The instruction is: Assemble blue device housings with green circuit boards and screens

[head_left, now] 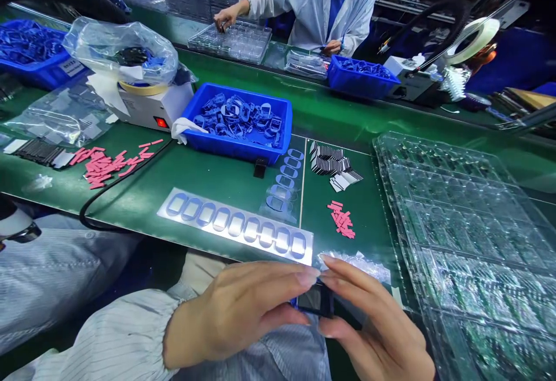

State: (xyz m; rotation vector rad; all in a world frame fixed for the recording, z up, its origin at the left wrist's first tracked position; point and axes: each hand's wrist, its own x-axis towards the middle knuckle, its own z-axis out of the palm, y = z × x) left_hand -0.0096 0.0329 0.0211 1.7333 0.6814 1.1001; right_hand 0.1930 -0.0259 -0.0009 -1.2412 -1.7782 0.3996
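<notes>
Left hand: The left hand (234, 311) is half closed, with the fingers lying together. Fingertips and thumb pinch the left end of the small piece.

Right hand: The right hand (373, 323) is more spread, with a clear gap between the fingers and the thumb. It pinches the right end of the same piece from above and below.

Held piece: A small dark frame (315, 301) with a blue edge sits between both hands, at the near edge of the green workbench (130, 207). The fingers hide most of it.

Just beyond the hands: Crumpled clear film (356, 266) lies on the bench, close to the right fingertips but not touching them.

On the bench: A silver sheet (238, 224) carries a row of blue oval rings. Behind it are a blue bin (234, 123) full of blue frames, pink strips (341, 219), and black-and-white strips (330, 158).

Right side: Stacked clear plastic trays (460, 236) lie near the right hand.

Across the bench: A person in a white coat has one hand (226, 19) on a clear tray (230, 42).
</notes>
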